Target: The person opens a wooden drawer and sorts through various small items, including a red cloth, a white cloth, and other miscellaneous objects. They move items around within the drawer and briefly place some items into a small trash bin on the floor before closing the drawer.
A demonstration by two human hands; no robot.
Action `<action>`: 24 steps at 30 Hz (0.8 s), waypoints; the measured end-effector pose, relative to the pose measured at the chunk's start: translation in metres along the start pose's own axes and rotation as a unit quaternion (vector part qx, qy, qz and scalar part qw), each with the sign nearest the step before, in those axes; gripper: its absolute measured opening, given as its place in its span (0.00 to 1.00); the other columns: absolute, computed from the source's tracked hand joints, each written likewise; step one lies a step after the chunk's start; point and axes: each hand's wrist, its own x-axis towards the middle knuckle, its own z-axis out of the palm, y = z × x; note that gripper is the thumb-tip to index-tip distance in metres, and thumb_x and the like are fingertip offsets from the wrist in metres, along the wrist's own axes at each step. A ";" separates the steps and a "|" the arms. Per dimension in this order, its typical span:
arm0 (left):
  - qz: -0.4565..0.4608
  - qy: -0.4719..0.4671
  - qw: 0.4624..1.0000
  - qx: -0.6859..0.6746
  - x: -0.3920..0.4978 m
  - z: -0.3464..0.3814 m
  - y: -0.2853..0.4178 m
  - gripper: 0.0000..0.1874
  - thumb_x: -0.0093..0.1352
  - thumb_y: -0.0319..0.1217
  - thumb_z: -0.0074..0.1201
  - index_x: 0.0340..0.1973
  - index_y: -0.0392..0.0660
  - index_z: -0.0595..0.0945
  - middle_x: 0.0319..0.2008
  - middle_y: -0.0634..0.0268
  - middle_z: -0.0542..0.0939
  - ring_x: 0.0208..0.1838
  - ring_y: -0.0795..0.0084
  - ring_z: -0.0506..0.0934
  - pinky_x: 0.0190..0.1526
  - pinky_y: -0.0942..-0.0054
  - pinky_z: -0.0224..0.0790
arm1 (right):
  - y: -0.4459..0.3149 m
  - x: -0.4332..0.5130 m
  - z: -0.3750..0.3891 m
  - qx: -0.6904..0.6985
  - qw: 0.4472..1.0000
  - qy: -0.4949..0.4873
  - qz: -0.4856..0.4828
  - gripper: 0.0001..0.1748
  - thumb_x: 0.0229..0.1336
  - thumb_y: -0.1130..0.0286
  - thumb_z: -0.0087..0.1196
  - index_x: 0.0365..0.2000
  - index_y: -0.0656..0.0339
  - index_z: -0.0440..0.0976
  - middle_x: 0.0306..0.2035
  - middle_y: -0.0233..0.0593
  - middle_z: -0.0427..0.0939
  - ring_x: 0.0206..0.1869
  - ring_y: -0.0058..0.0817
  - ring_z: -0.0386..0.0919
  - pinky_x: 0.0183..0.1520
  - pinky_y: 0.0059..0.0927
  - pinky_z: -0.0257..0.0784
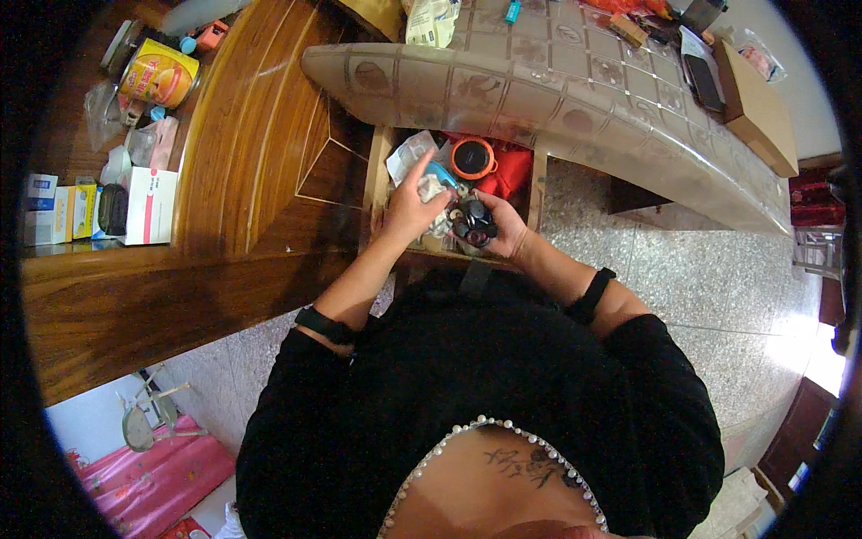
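Note:
My right hand (506,228) is closed around a cluster of small dark, shiny objects (477,217), held over an open wooden drawer (537,195). They look like little bottles or caps, but their exact kind is unclear. Left of them is my left hand (407,214), index finger stretched out and thumb spread toward the cluster. Crumpled whitish material (432,190) shows between that thumb and finger, apparently lying in the drawer. Further back in the drawer are an orange round container with a black top (472,158), red shiny fabric or wrapping (510,176) and a blue object (441,174).
A table with a patterned plastic cover (471,84) overhangs the drawer. On the left, a wooden cabinet (262,135) carries a yellow food can (159,73) and a white box (151,205). A cardboard box (754,108) and a dark phone-like object (702,82) lie at the table's right end.

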 end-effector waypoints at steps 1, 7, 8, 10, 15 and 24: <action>0.007 -0.060 0.997 0.041 0.003 0.000 0.000 0.17 0.55 0.34 0.57 0.39 0.41 0.77 0.33 0.56 0.79 0.34 0.66 0.77 0.36 0.70 0.68 | 0.001 -0.001 -0.001 -0.043 0.997 0.061 -0.005 0.18 0.61 0.61 0.34 0.42 0.61 0.67 0.38 0.42 0.74 0.40 0.37 0.73 0.47 0.46 0.70; -0.111 -0.258 0.944 0.172 0.015 -0.008 -0.002 0.13 0.57 0.38 0.57 0.28 0.41 0.81 0.25 0.54 0.78 0.31 0.65 0.77 0.35 0.70 0.67 | 0.003 -0.009 0.008 0.003 0.996 0.034 0.083 0.14 0.60 0.62 0.38 0.37 0.62 0.67 0.33 0.42 0.74 0.36 0.39 0.74 0.45 0.47 0.72; -0.107 -0.254 0.950 0.149 0.016 -0.010 -0.003 0.13 0.57 0.38 0.57 0.28 0.41 0.81 0.24 0.56 0.79 0.29 0.67 0.77 0.34 0.71 0.67 | 0.002 -0.010 0.009 0.011 0.996 0.038 0.083 0.14 0.60 0.62 0.38 0.37 0.62 0.67 0.34 0.43 0.73 0.37 0.40 0.74 0.45 0.47 0.72; -0.089 -0.223 0.964 0.115 0.018 -0.015 -0.005 0.13 0.58 0.38 0.57 0.29 0.41 0.80 0.22 0.60 0.78 0.27 0.70 0.76 0.32 0.72 0.66 | 0.000 -0.011 0.008 0.023 0.995 0.032 0.087 0.15 0.60 0.61 0.37 0.38 0.61 0.66 0.36 0.44 0.73 0.39 0.41 0.74 0.46 0.48 0.71; -0.195 -0.150 0.968 0.054 0.022 -0.022 -0.028 0.13 0.60 0.39 0.55 0.32 0.43 0.80 0.20 0.69 0.75 0.24 0.80 0.71 0.28 0.77 0.64 | -0.007 0.000 -0.005 0.077 0.994 -0.003 0.074 0.16 0.61 0.61 0.35 0.41 0.60 0.64 0.42 0.48 0.70 0.45 0.43 0.71 0.47 0.49 0.69; -0.350 -0.006 0.899 -0.262 0.046 -0.007 -0.080 0.22 0.61 0.39 0.55 0.46 0.42 0.71 0.35 0.66 0.75 0.34 0.75 0.74 0.34 0.74 0.69 | -0.019 0.011 -0.018 0.029 0.999 0.034 0.016 0.15 0.61 0.63 0.37 0.45 0.60 0.62 0.39 0.47 0.71 0.43 0.41 0.71 0.44 0.46 0.71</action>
